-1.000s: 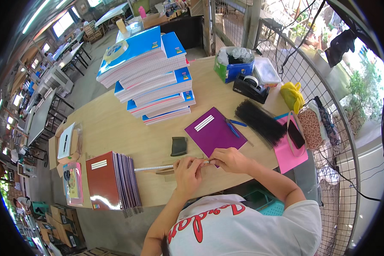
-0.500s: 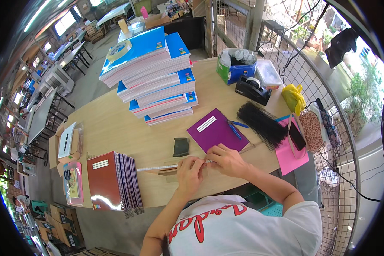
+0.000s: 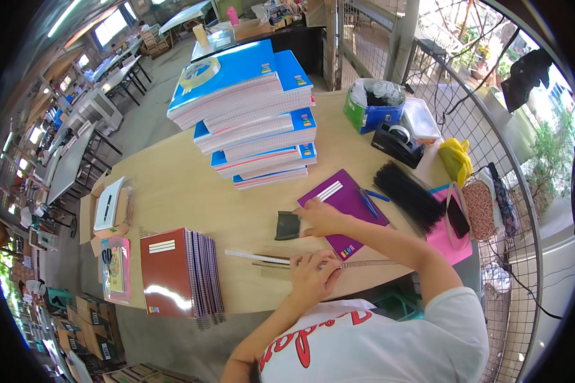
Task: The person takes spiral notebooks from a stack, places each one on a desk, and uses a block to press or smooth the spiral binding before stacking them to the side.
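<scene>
My left hand (image 3: 314, 273) is at the table's near edge, its fingers curled over a thin white strip (image 3: 255, 257) that runs out to the left. What lies under those fingers is hidden. A thin wire coil (image 3: 367, 262) extends to the right of this hand. My right hand (image 3: 326, 219) reaches across the left edge of a purple notebook cover (image 3: 354, 220), index finger and thumb apart. Its fingertips are beside a small dark green block (image 3: 288, 225); whether they touch it I cannot tell. Blue-handled pliers (image 3: 369, 203) lie on the purple cover.
Tall stacked blue notebooks (image 3: 262, 115) carry a tape roll (image 3: 200, 73). Brown spiral notebooks (image 3: 172, 268) stand at the left. To the right are black wire coils (image 3: 409, 196), a tape dispenser (image 3: 398, 143), a phone (image 3: 457, 216) and a pink sheet (image 3: 450, 246).
My right hand has left the strip and moved up and left toward the dark green block, uncovering the purple cover's lower corner. My left hand stays at the strip. The whole view has shifted slightly.
</scene>
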Available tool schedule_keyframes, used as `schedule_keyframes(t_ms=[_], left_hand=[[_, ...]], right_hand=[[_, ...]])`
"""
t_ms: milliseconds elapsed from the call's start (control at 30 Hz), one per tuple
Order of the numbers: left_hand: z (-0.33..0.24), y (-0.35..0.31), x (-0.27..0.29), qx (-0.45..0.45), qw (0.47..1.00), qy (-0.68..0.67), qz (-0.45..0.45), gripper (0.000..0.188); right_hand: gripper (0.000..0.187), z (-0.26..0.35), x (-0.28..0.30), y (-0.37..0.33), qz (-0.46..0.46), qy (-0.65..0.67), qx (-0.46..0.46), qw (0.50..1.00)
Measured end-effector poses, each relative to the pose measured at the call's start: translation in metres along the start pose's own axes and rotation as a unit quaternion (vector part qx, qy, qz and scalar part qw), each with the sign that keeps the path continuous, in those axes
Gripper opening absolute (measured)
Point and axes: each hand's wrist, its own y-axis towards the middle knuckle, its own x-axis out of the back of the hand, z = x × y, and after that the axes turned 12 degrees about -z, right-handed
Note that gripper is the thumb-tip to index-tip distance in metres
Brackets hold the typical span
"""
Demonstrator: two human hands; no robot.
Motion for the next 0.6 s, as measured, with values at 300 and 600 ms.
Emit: schedule_keyframes(t_ms=[300, 600], left_hand=[[0.012, 0.002, 0.007, 0.012, 0.997, 0.073, -0.032, 0.025], [0.024, -0.009, 0.012, 0.015, 0.997, 0.075, -0.01, 0.023]], right_hand=[[0.063, -0.015, 0.004, 0.016, -0.025, 0.004, 0.103, 0.994], [0.06, 0.0, 0.095, -0.092, 0.174, 0.143, -0.007, 0.974]])
